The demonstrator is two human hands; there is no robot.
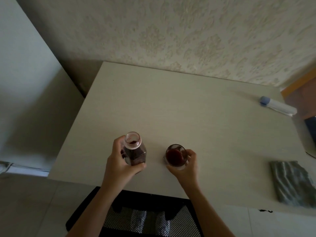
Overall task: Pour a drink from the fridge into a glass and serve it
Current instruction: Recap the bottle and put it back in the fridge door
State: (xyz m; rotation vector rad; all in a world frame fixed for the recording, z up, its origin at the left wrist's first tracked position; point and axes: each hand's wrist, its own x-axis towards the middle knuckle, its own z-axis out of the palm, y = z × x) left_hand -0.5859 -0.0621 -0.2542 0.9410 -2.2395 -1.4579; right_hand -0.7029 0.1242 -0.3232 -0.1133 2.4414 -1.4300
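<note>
An uncapped clear plastic bottle (134, 149) with dark red drink stands upright near the front of the pale table (171, 103). My left hand (119, 164) is wrapped around its body. To its right sits a small glass (176, 155) holding dark red drink, and my right hand (187, 165) grips it from the near right side. Both stand on the table, a short gap apart.
A white tube with a blue cap (277, 105) lies at the table's far right edge. A folded grey-green cloth (292, 183) lies at the near right. A black mesh chair (147, 218) is tucked under the table's front edge. A textured wall runs behind.
</note>
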